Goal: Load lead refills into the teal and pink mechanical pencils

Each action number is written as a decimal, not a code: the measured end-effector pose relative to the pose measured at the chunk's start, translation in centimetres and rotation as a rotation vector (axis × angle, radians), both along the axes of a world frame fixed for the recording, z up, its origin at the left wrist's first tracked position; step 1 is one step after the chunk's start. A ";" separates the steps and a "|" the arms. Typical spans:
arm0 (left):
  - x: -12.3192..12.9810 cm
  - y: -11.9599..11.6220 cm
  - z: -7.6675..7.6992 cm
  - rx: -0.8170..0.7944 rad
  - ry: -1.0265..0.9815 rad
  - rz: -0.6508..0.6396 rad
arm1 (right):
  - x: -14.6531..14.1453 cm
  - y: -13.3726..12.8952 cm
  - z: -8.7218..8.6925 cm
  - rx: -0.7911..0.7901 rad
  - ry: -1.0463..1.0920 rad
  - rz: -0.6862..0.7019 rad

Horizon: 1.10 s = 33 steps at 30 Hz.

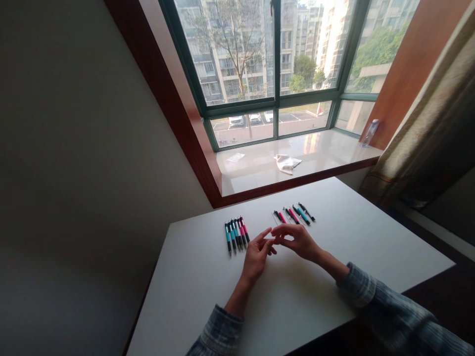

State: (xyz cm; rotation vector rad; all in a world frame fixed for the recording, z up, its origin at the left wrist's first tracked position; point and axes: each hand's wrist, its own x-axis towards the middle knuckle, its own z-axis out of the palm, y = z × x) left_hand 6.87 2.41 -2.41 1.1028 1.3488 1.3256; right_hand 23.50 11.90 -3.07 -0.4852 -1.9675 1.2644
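My left hand (257, 256) and my right hand (299, 242) meet above the white table (200, 277), fingertips nearly touching. Thumb and fingers of each hand are pinched together; whatever is between them is too small or hidden to make out. Just left of my left hand lies a row of pens (233, 236), with turquoise, white and pink barrels and black grips, side by side. Beyond my right hand are pen parts spread in a loose row, among them a turquoise barrel (303, 216), a pink barrel (293, 215) and a black piece (306, 211). My right hand partly covers the nearest ones.
Behind the table is a window sill (252, 173) with a crumpled white cloth or bag (287, 163), a small flat packet (236, 157) and a clear bottle (369, 133). A wall (92, 148) rises on the left; a curtain (404, 133) hangs on the right.
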 end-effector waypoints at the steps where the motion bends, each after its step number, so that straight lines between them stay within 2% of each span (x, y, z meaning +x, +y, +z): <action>1: 0.0 0.0 0.0 0.003 0.005 -0.008 | -0.1 -0.1 0.0 -0.017 0.006 0.013; 5: -0.1 -0.1 -0.2 0.007 0.023 -0.011 | -0.1 0.3 0.2 0.033 -0.012 0.008; 11: 0.0 0.1 -0.2 0.015 0.021 0.101 | 0.3 3.9 0.1 0.452 -0.202 -0.187; 15: -0.2 0.3 -0.2 0.018 0.015 0.170 | 0.1 6.1 -0.3 0.604 -0.381 -0.216; 26: -0.3 0.4 -0.2 0.026 0.057 0.207 | -0.5 6.6 -1.4 0.644 -0.486 -0.221; 31: -0.5 0.4 -0.3 0.042 0.048 0.225 | -0.3 6.5 -1.1 0.655 -0.450 -0.229; 33: -0.8 0.5 -0.4 0.074 0.034 0.277 | -0.4 6.0 -0.7 0.669 -0.422 -0.236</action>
